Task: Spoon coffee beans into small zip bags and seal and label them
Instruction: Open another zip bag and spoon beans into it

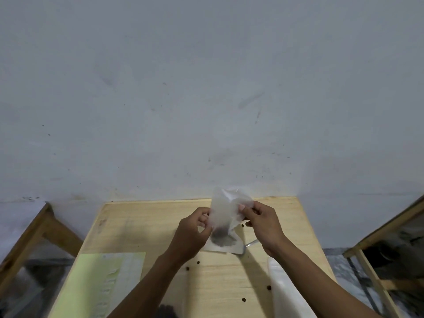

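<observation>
Translucent zip bag (226, 213), upright above table, beans (220, 232) at bottom.

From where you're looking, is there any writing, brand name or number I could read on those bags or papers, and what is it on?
None can be read.
The label sheet on the table has faint rows of marks, too blurred to read.
The zip bag held by the left hand and right hand shows no print.

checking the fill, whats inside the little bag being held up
A small dark clump of coffee beans sits at the bottom of the small zip bag, pinched by the left hand and right hand. The cloudy plastic and blur hide the count.
</observation>
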A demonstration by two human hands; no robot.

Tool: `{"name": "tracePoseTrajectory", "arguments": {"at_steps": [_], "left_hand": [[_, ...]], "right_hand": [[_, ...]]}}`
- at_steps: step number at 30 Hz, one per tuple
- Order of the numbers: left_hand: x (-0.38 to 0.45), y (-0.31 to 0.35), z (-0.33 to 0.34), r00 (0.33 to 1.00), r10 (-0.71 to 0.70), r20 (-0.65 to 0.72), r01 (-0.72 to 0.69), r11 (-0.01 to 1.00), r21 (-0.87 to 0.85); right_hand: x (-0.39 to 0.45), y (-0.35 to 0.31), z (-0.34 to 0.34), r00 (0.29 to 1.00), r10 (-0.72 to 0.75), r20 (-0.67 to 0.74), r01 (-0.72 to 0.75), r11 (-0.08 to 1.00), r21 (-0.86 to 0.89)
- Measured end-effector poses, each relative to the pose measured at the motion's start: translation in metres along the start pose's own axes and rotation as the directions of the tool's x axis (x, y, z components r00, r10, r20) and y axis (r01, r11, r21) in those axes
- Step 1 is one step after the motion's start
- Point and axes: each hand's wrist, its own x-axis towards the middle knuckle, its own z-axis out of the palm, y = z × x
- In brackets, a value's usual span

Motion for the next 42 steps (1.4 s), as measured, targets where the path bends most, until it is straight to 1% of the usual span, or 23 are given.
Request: {"name": "tracePoseTrajectory", "arguments": {"at_steps": [2,7,10,12,16,18,21,23,25,27,31,35,39,42], "left_hand": [[-0.001,-0.002,-0.002,1.000,-0.016,-0.017,0.016,1.000,0.004],[-0.002,-0.012,-0.010,1.000,0.003,-0.029,-0.002,0.999,0.036],[-0.003,-0.012,-0.013,1.000,0.014,-0.012,-0.014,0.998,0.063],[-0.003,-0.007,-0.017,1.000,0.003,-0.009,-0.003,1.000,0.022],[0.002,0.011,-0.027,0.998,-0.066,0.013,0.067,0.982,-0.178],[0.004,0.019,-0.031,0.998,-0.056,-0.016,0.052,0.980,-0.192],[0.005,0.026,-0.034,0.999,-0.001,-0.036,-0.005,0.989,-0.146],[0.005,0.029,-0.035,0.999,0.035,-0.024,-0.038,0.993,-0.109],[0.006,0.033,-0.034,0.997,0.074,-0.020,-0.075,0.995,-0.065],[0.007,0.037,-0.033,0.993,0.118,-0.024,-0.119,0.992,-0.041],[0.007,0.039,-0.034,0.983,0.169,-0.068,-0.171,0.985,-0.022],[0.004,0.037,-0.039,0.984,0.162,-0.075,-0.164,0.986,-0.014],[0.002,0.033,-0.049,0.993,0.105,-0.052,-0.107,0.993,-0.040],[0.000,0.029,-0.058,0.996,0.051,-0.077,-0.055,0.998,-0.042]], "right_hand": [[-0.001,-0.005,-0.002,0.998,-0.012,0.061,0.015,0.999,-0.048],[0.003,-0.014,-0.017,0.974,-0.033,0.224,0.082,0.974,-0.210],[0.005,-0.018,-0.018,0.967,-0.044,0.250,0.102,0.969,-0.225],[0.004,-0.024,-0.017,0.966,-0.054,0.253,0.115,0.966,-0.231],[0.003,-0.030,-0.015,0.939,-0.081,0.333,0.189,0.933,-0.307],[0.003,-0.032,-0.015,0.923,-0.081,0.376,0.221,0.911,-0.347],[0.004,-0.038,-0.013,0.912,-0.122,0.390,0.277,0.886,-0.371],[0.003,-0.043,-0.009,0.899,-0.199,0.391,0.368,0.827,-0.426],[0.002,-0.047,-0.001,0.862,-0.265,0.432,0.481,0.696,-0.533],[0.001,-0.050,0.009,0.835,-0.299,0.461,0.543,0.580,-0.607],[0.000,-0.055,0.020,0.807,-0.368,0.462,0.591,0.492,-0.639],[-0.002,-0.055,0.025,0.775,-0.360,0.520,0.630,0.372,-0.682],[-0.004,-0.058,0.026,0.752,-0.379,0.539,0.655,0.338,-0.676],[-0.004,-0.060,0.022,0.753,-0.373,0.543,0.654,0.327,-0.682]]}}
